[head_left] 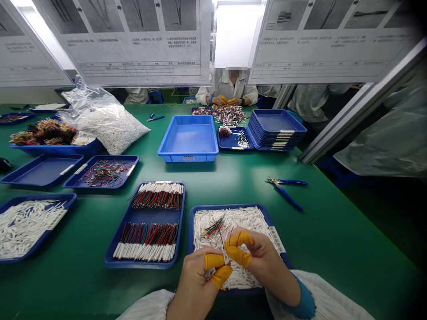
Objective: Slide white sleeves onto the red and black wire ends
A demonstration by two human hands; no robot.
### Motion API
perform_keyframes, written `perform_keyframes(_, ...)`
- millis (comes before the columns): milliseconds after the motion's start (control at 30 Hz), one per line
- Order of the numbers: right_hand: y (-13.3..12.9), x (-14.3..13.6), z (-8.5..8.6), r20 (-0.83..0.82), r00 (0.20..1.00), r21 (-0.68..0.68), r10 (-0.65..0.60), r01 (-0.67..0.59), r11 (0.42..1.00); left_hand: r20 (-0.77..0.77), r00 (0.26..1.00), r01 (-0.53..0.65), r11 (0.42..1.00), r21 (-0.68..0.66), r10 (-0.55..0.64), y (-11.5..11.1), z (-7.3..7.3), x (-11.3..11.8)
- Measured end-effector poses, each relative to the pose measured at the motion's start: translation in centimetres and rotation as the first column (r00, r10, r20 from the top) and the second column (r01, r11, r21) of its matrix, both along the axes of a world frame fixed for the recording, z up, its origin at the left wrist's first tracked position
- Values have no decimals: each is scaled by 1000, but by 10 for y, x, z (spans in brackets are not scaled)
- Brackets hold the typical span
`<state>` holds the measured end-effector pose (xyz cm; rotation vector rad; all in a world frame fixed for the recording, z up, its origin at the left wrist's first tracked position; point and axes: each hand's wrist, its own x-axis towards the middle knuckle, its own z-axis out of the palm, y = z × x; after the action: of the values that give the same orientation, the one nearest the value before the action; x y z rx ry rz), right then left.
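As I watch remotely through the head view, the left hand and right hand are together, the left pinching a white tube, the right apparently a dark wire, over a tube tray. Two rows of tubed wires, at ten o'clock from there, look finished to me; loose wires in this tray and a wire tray farther toward ten seem to remain. I count two tube trays, the second at nine, and two cutters, at two and eleven; single tubes are too many.
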<state>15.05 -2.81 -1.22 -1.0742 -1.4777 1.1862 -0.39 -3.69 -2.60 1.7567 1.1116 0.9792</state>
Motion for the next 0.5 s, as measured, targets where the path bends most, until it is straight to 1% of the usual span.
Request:
perform_keyframes(133, 0, 0, 0, 5, 999, 48, 48, -49, 998, -12, 1000, 7, 1000, 16, -7, -2, 0, -1)
perform_keyframes(300, -1, 1, 2, 16, 996, 68, 87, -88, 994, -6, 1000, -14, 999, 31, 15, -2, 3, 0)
perform_keyframes(500, -3, 1, 4, 4, 997, 51, 81, -81, 995, 33, 999, -25, 1000, 7, 24, 0, 3, 2)
